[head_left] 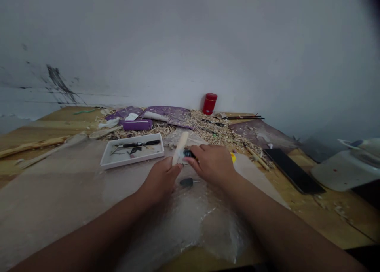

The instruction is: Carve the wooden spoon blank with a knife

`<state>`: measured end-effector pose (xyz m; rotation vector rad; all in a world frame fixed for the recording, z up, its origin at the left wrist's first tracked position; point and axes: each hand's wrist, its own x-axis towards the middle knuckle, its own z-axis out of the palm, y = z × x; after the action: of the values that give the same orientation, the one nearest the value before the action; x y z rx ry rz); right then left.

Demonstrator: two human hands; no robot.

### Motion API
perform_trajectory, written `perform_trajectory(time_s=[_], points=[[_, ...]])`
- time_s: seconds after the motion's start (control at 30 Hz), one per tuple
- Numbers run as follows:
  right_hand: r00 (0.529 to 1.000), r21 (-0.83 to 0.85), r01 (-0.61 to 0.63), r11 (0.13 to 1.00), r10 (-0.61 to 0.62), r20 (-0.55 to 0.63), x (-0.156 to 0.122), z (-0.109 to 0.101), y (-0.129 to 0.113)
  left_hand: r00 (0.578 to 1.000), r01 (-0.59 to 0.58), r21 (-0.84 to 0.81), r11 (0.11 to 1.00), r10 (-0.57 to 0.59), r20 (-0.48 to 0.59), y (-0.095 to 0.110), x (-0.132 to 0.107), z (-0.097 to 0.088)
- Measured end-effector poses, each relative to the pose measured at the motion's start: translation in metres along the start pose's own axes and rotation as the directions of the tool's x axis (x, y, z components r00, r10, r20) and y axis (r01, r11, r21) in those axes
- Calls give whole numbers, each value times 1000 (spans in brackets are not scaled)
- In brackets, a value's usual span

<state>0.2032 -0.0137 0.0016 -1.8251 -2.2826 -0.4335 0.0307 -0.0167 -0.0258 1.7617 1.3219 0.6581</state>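
Observation:
My left hand (pixel 162 178) is closed around the lower end of a pale wooden stick (pixel 180 145), which points up and away from me. In my right hand (pixel 212 163) is a dark, rounded hand tool (pixel 189 153), its end close against the stick; whether they touch I cannot tell, and most of the tool is hidden by my fingers. A thin metal pin (pixel 185 164) shows between the hands. Just below them, a dark cone-shaped grinding bit (pixel 187 182) with a thin shank lies on the clear plastic sheet (pixel 178 232).
A white tray (pixel 133 159) with small tools stands left of my hands. Wood shavings (pixel 213 133) are heaped behind, near a red canister (pixel 209 104) and a purple case (pixel 137 125). To the right are a black phone-like slab (pixel 293 170) and a white container (pixel 344 171).

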Motion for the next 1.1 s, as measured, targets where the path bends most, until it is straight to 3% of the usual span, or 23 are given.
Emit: perform_trajectory(time_s=[0.03,0.1,0.17,0.23,0.33,0.43,0.5,0.7,0.8,0.9,0.97,1.1], points=[[994,-22,-107,994,107,-1,3,0,10,1000,0,1,1000,0,11,0,-2,0],[936,-63,-351,934,348,-44,7,0,29,999,-5,-26,1000,7,53,0,-5,1],[895,-14,-431,902,425,-137,8,1,41,995,12,-95,995,-3,95,0,-6,1],[919,88,-340,936,351,-181,5,2,40,993,50,-167,985,-30,116,-1,-4,1],[966,238,-52,970,109,-235,0,4,27,985,88,-219,972,-52,163,1,-1,-1],[962,354,187,916,-98,-254,-1,7,22,966,114,-249,962,-48,255,7,-1,-3],[957,409,250,878,-160,-242,1,10,26,965,113,-286,951,-36,261,11,-2,-5],[969,458,222,861,-142,-204,5,15,30,978,100,-470,877,-1,207,11,-1,-17],[985,413,104,905,-36,-170,5,17,22,990,-33,-722,691,124,73,10,0,-21],[983,449,-20,893,99,-153,3,19,9,983,-161,-826,540,159,-88,9,2,-18],[982,493,-46,869,131,-139,0,20,-2,989,-146,-803,578,114,-98,7,4,-12],[987,558,-7,830,94,-127,-5,19,-20,996,-23,-626,779,74,56,1,6,-1]])
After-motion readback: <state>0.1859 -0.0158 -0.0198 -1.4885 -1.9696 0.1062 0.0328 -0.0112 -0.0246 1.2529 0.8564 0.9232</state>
